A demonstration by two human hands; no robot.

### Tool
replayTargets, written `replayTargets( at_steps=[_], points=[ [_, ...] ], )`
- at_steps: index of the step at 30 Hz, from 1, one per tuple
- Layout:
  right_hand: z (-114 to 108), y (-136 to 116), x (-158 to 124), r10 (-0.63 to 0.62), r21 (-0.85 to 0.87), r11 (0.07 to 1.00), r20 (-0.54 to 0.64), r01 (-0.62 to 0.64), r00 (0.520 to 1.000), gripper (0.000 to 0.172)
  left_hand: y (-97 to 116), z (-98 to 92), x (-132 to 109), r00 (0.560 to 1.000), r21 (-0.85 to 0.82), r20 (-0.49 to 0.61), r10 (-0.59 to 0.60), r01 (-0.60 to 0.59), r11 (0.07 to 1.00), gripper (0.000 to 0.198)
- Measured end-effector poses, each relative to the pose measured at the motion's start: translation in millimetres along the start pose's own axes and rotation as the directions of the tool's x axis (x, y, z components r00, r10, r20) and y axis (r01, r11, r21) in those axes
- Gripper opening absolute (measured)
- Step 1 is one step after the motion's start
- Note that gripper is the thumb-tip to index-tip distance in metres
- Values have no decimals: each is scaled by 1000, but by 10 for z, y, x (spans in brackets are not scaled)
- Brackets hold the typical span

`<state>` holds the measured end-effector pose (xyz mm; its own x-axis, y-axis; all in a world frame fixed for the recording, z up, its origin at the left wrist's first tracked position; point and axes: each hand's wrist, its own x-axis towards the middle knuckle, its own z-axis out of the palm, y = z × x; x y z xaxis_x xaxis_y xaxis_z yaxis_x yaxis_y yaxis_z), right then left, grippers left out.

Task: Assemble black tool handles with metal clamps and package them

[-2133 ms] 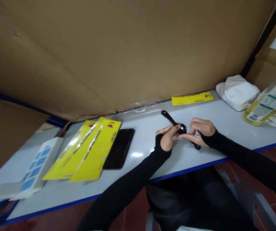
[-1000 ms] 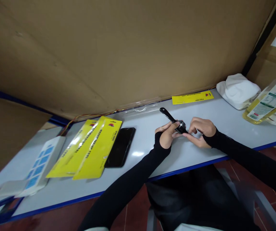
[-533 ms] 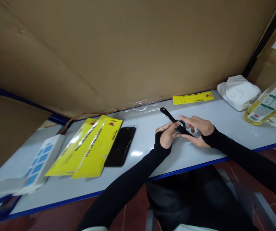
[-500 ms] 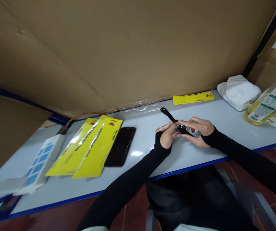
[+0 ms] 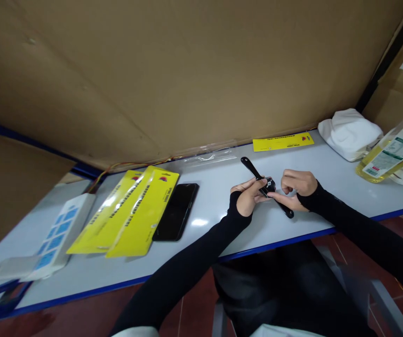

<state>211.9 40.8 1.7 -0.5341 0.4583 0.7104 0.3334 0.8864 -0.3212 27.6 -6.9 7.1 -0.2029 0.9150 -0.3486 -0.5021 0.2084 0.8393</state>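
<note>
A black spokeshave (image 5: 270, 185) with two slim handles lies diagonally between my hands, above the table. One handle points up and left, the other down and right. My left hand (image 5: 249, 195) is closed around its middle from the left, the thumb pressing on top of the body beside a small silvery screw. From the right, my right hand (image 5: 297, 188) reaches in; its thumb touches the lower edge of the body. The other fingers of that hand are bent and stand off the tool, with a gap between them and the thumb.
Two yellow tool packages (image 5: 141, 215) overlap at the left beside a black phone (image 5: 176, 211). A white box with blue markings (image 5: 55, 243) lies farther left. Another yellow package (image 5: 282, 142), a white cloth (image 5: 349, 133) and a bottle of yellow liquid (image 5: 387, 152) stand toward the back and right.
The fingers of my right hand have lifted off the spokeshave and moved slightly right, leaving its thumb there. The lower handle has come into view. My left hand still holds the tool.
</note>
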Motion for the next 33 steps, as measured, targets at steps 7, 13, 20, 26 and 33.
replayTargets(
  at_steps=[7, 13, 20, 26, 33],
  points=[
    [-2, -47, 0, -46, 48, 998, -27, 47, 999, 40, 17, 20, -24, 1000, -19, -10, 15, -15, 1000, 30],
    [-17, -88, 16, 28, 87, 996, -19, -26, 999, 29, 17, -2, 1, 999, -29, -14, 32, -32, 999, 34],
    [-3, -63, 9, 10, 21, 1000, -39, -9, 999, 37, 28, 7, -5, 1000, -30, -7, -4, 4, 1000, 30],
    [4, -88, 27, 22, 76, 997, -18, -21, 1000, 22, 31, 3, -2, 1000, -23, -8, -7, 6, 1000, 31],
    [17, -74, 3, 7, 145, 989, 12, -9, 1000, 37, 11, -17, 10, 1000, -28, -2, 9, -9, 1000, 35]
  ],
)
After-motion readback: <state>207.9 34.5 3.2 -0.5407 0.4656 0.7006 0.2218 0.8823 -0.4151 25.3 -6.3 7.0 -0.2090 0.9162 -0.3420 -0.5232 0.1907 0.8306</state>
